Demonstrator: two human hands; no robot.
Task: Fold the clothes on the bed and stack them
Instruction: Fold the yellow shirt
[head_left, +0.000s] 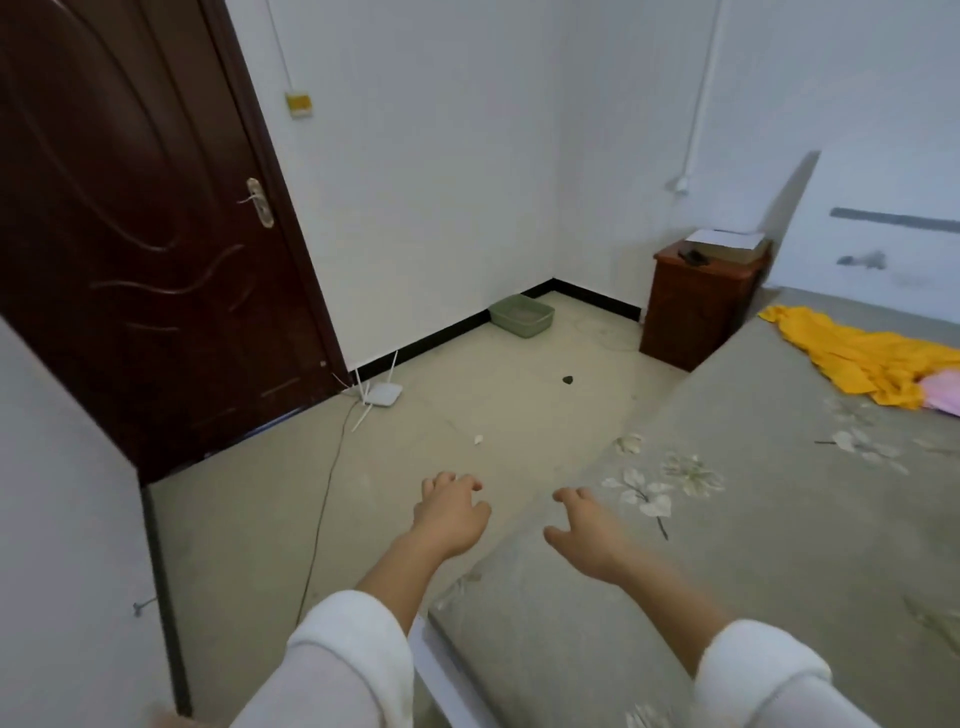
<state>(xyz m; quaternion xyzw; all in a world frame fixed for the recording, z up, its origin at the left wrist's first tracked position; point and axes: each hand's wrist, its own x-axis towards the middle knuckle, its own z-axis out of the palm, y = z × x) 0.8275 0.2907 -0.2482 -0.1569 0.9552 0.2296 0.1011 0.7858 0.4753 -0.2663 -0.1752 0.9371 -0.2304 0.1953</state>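
A crumpled yellow garment (862, 358) lies unfolded at the far right of the bed (753, 519), whose grey sheet has a flower print. A pink garment (943, 396) pokes out beside it at the frame's right edge. My left hand (449, 512) hangs over the floor just off the bed's near corner, fingers loosely curled and holding nothing. Over the bed's edge hovers my right hand (587, 538), fingers relaxed and empty. Both hands are far from the clothes. White sleeves cover my forearms.
A dark wooden door (135, 234) stands at the left. A brown nightstand (698, 301) with papers sits by the bed's head. On the floor lie a green tray (522, 314), a white router (382, 393) and its cable.
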